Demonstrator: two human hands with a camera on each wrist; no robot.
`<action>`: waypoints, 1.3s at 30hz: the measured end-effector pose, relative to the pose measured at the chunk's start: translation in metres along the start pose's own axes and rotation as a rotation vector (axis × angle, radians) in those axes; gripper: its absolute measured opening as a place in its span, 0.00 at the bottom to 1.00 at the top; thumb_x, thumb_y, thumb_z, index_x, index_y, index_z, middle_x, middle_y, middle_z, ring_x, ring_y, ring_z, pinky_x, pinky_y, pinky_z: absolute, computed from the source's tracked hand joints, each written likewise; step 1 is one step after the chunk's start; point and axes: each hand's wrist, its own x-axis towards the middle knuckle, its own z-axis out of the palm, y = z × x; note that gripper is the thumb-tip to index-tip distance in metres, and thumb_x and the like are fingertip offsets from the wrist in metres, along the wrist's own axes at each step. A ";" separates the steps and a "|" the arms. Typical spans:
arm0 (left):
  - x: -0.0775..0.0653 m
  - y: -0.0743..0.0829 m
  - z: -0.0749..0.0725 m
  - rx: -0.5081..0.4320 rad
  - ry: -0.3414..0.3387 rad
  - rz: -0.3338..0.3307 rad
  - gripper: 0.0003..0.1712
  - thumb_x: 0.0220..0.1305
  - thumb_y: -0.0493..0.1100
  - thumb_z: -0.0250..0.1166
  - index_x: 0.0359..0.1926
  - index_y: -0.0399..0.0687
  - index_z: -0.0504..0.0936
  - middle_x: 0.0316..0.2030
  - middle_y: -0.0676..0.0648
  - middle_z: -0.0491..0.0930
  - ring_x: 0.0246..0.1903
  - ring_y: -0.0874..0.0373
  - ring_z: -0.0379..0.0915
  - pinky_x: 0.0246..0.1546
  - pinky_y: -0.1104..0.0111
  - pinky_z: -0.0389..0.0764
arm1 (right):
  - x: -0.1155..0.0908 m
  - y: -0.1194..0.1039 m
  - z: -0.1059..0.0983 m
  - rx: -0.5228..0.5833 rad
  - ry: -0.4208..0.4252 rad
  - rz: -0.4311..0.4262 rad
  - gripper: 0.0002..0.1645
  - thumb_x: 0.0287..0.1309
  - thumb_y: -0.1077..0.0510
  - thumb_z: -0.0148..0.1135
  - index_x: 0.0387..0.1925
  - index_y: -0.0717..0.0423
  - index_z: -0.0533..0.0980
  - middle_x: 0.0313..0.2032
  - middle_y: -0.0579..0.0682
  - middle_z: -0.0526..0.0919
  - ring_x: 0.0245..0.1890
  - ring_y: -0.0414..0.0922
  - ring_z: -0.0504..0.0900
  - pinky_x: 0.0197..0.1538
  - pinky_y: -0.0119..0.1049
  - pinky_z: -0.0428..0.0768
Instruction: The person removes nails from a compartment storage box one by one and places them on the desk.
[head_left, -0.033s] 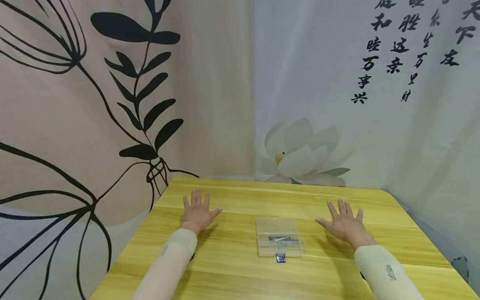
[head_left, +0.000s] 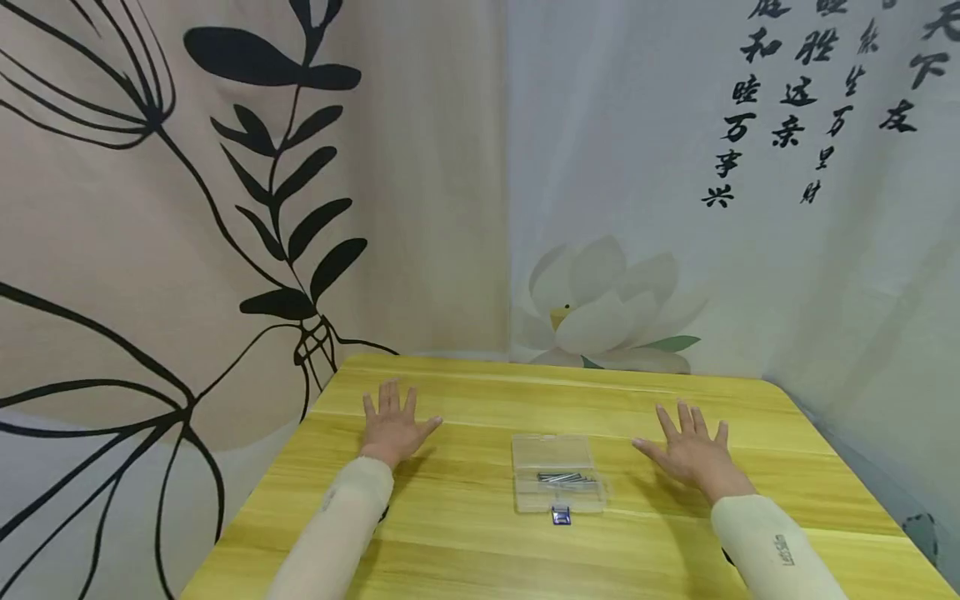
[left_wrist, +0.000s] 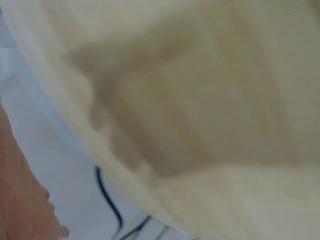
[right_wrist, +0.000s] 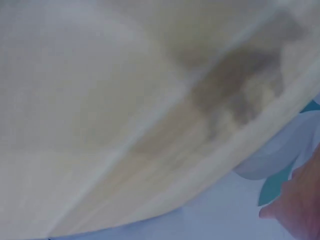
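My left hand (head_left: 394, 432) is held out over the left part of the table, fingers straight and spread, holding nothing. On the other side, my right hand (head_left: 693, 455) is spread the same way and also holds nothing. Between them lies a clear plastic box (head_left: 551, 452) with its lid laid back. Several thin metal rods or nails (head_left: 566, 478) lie in it, too small to tell which. A small blue square piece (head_left: 561, 516) sits at the box's front edge. The wrist views show only part of the left hand (left_wrist: 22, 195) and right hand (right_wrist: 297, 202), with shadows on the wood.
The yellow wood-grain table (head_left: 465, 558) has rounded far corners. Behind it hangs a pale curtain (head_left: 435, 208) printed with dark plants, a lotus and writing. Both forearms wear light sleeves (head_left: 333, 525).
Both hands have shifted very slightly, the left one to the left and the right one to the right. The box and its contents stay where they were.
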 end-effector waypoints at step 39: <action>-0.014 0.074 -0.008 -0.086 -0.010 0.209 0.50 0.70 0.74 0.40 0.77 0.43 0.52 0.75 0.32 0.44 0.75 0.37 0.35 0.68 0.38 0.36 | -0.012 -0.035 0.036 0.168 0.065 -0.239 0.46 0.68 0.32 0.51 0.74 0.58 0.59 0.72 0.70 0.55 0.70 0.69 0.56 0.63 0.73 0.50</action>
